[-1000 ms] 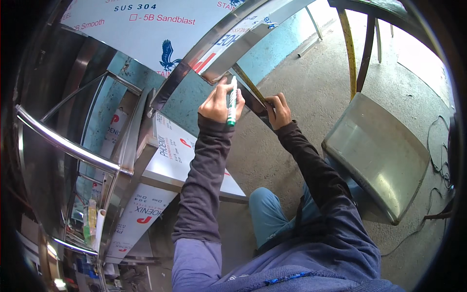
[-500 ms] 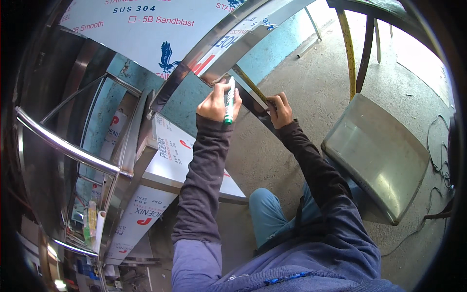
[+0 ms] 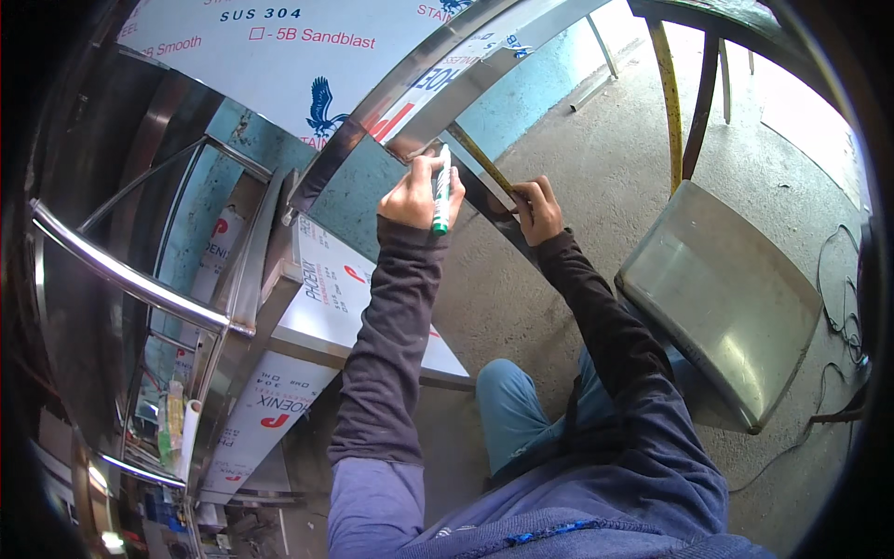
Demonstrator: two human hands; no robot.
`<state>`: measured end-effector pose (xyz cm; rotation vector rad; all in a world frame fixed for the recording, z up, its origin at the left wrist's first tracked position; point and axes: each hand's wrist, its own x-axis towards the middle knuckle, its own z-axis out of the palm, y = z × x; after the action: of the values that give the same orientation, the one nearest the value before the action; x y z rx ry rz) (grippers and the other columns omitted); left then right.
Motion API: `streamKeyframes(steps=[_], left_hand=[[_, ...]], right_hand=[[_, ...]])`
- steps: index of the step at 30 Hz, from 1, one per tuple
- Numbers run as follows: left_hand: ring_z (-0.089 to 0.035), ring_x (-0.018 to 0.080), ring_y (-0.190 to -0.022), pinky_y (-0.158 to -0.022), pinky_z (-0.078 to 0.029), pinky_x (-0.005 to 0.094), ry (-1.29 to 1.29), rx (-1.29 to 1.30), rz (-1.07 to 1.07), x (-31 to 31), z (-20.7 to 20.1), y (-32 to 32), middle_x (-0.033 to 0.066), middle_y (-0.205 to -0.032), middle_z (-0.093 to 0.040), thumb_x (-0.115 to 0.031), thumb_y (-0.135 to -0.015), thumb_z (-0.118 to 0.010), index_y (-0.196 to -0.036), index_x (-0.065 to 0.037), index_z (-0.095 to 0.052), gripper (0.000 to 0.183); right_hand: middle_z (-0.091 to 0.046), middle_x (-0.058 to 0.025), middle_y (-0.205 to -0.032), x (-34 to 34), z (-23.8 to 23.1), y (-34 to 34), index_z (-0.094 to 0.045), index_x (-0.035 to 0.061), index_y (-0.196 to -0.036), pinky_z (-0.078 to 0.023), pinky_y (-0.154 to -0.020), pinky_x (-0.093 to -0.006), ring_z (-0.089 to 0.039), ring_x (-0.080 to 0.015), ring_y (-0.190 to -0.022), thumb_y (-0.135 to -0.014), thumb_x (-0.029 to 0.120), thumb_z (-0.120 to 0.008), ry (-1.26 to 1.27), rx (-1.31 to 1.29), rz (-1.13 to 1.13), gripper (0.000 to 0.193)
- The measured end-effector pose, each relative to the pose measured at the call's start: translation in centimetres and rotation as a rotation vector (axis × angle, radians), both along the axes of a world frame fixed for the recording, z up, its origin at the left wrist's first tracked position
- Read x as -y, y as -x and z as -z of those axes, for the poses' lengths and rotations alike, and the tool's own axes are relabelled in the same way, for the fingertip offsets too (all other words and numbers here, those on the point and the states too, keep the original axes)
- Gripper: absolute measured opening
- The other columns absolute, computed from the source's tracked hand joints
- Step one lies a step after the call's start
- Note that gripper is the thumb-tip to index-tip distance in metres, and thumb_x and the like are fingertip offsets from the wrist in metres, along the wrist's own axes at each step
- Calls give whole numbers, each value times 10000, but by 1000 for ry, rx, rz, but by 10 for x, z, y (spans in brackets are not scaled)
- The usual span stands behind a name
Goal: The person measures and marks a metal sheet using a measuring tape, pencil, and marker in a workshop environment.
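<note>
Head view: the left forearm is being extended forward, and a green-and-white marker (image 3: 441, 197) is being held in a narrow grip by the left hand (image 3: 406, 201), green end toward the body. The right forearm is being angled inward; the near end of a yellow tape (image 3: 481, 158) is being pinched by the right hand (image 3: 540, 214), along a dark strip (image 3: 477, 197). The marker is being positioned just left of the tape; whether its tip is touching the strip cannot be told. Beyond, a concrete floor (image 3: 596, 140) and blue wall (image 3: 531, 93) are being seen. At right, a curved metal panel (image 3: 731, 298) is being lit. Red and dark printing is being borne by white film (image 3: 321, 317) at left; a blue bird emblem (image 3: 322, 110) is being displayed on the upper sheet (image 3: 214, 79).
</note>
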<state>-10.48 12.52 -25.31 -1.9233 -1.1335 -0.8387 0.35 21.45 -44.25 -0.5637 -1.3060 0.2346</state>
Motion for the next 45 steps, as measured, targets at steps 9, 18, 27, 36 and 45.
streamKeyframes(steps=[9, 18, 27, 36, 45], left_hand=[[-691, 258, -665, -577, -555, 325, 13, 11, 9, 1, -2, 0, 133, -783, -691, -173, -753, -722, -867, -61, -582, 213], [-689, 270, -664, -571, -554, 333, 10, 8, -18, 3, -5, -2, 144, -795, -690, -158, -743, -714, -856, -62, -575, 203], [-691, 193, -740, -648, -543, 286, 99, 249, 220, 35, -7, -8, 131, -824, -689, -142, -833, -654, -1009, -19, -584, 226], [-668, 178, -763, -712, -523, 261, 488, 699, 80, 67, 86, 19, 123, -793, -687, -268, -931, -567, -1020, -42, -613, 247], [-628, 224, -962, -749, -525, 332, 128, -143, 104, 58, 79, -16, 98, -981, -670, -153, -822, -636, -1045, -185, -630, 226]], right_hand=[[-493, -105, -855, -1, 1, 0, -547, -22, -951, -594, -539, -289, -615, -189, -678, -878, -25, -538, 14, 11, -33, 74], [-494, -108, -868, 2, -4, -2, -544, -27, -949, -594, -542, -281, -610, -186, -697, -875, -32, -537, 8, 25, -41, 75], [-505, -109, -857, 3, 17, -5, -532, -13, -929, -561, -550, -311, -607, -217, -692, -873, -13, -548, 160, -107, -158, 58], [-516, -112, -886, 3, 19, -13, -541, -27, -933, -575, -568, -310, -590, -205, -729, -882, 41, -556, 239, -26, -86, 86], [-523, -114, -899, 42, 49, -11, -550, -8, -968, -562, -585, -302, -603, -208, -755, -886, 35, -534, 241, -50, -91, 94]])
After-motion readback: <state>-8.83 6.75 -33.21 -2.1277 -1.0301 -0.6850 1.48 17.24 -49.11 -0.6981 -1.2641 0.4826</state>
